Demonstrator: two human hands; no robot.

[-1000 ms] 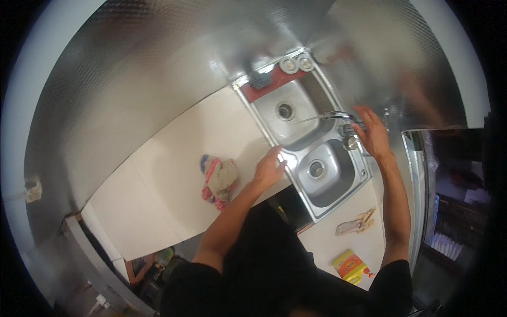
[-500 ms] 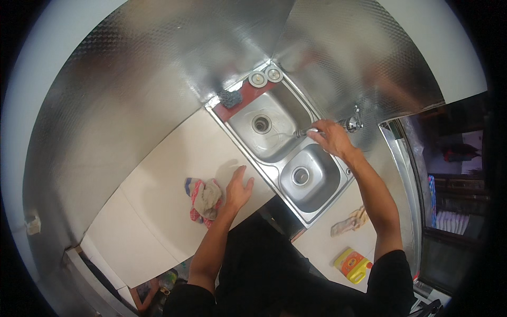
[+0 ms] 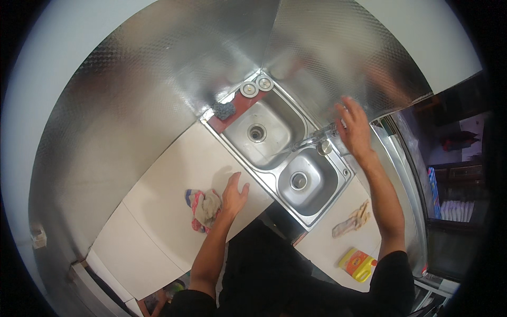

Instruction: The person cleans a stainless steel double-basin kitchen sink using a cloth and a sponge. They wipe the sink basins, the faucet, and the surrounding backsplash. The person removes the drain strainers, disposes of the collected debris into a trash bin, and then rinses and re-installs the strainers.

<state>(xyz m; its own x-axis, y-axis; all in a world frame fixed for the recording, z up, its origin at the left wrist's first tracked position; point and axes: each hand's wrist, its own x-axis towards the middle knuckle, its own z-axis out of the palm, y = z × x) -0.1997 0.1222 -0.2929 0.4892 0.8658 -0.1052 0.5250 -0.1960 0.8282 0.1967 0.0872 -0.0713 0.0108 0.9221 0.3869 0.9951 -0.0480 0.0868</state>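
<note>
The steel faucet (image 3: pixel 310 141) reaches from the right wall over the sink, its spout end above the larger basin (image 3: pixel 274 113). My right hand (image 3: pixel 355 128) is raised at the faucet's wall end, fingers apart; the faucet's handle is hidden, so whether they touch cannot be told. A round metal piece (image 3: pixel 324 147) sits beside the spout. Over the left counter, my left hand (image 3: pixel 233 195) is open with nothing in it. Just left of it lies a crumpled cloth (image 3: pixel 205 207) in beige, pink and blue.
A smaller basin (image 3: pixel 311 182) adjoins the larger one. Two drain strainers (image 3: pixel 249 89) and a dark scouring pad (image 3: pixel 224 110) rest on the red strip along the sink's far edge. On the right counter are a stained rag (image 3: pixel 351 221) and a yellow jug (image 3: pixel 358 264).
My right hand has let go of the faucet's spout and moved up and right toward its wall end. The round metal piece now shows. My left hand stays beside the cloth.
</note>
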